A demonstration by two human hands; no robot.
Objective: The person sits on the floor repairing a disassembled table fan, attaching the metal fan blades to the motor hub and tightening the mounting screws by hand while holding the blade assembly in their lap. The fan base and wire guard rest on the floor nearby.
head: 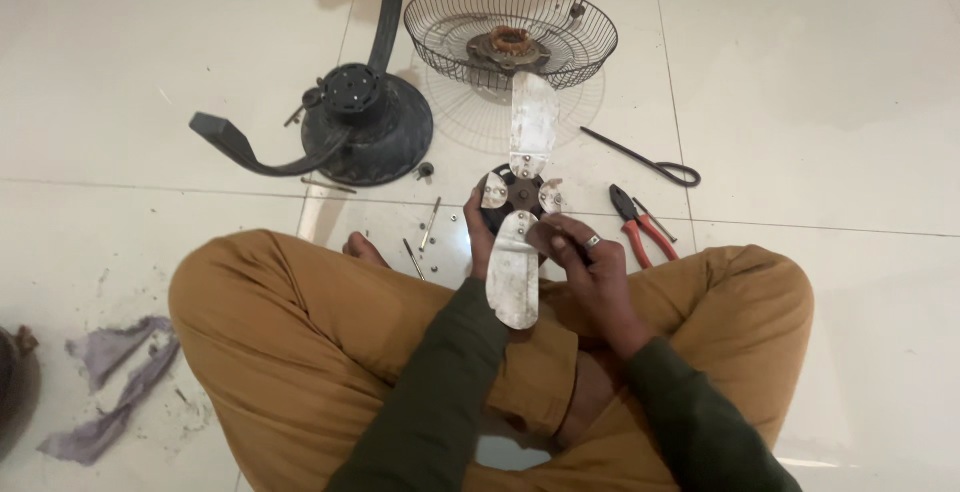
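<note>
Far left on the floor (800, 102) lies a grey rag (115, 387) w/ grit around it, well apart from the work. Next, the black fan base (365, 122) w/ its curved stand, and a few loose screws (430, 224) just in front of the person's knees. Centre: the fan blade set (520, 202) is held up over the lap, one blade pointing away, one toward the person. Left hand (480, 237) is closed round the hub's left edge; right hand (580, 262) pinches the near blade by its root, fingers narrow, ring on one finger. Blades look like thin sheet metal: prob. light, stiff but easy to bend, edges maybe sharp, surface smooth and likely slippery, so the hub looks the safer place to hold, not the blade tips. Behind it sits the wire guard (510, 27) w/ the motor core inside, near the far blade tip, not touching as far as can be told. Right: a thin black hook tool (645, 162) and red-handled pliers (640, 224) just beside the right knee. Open tile lies beyond to the right; room betw. knees is tight.
</note>
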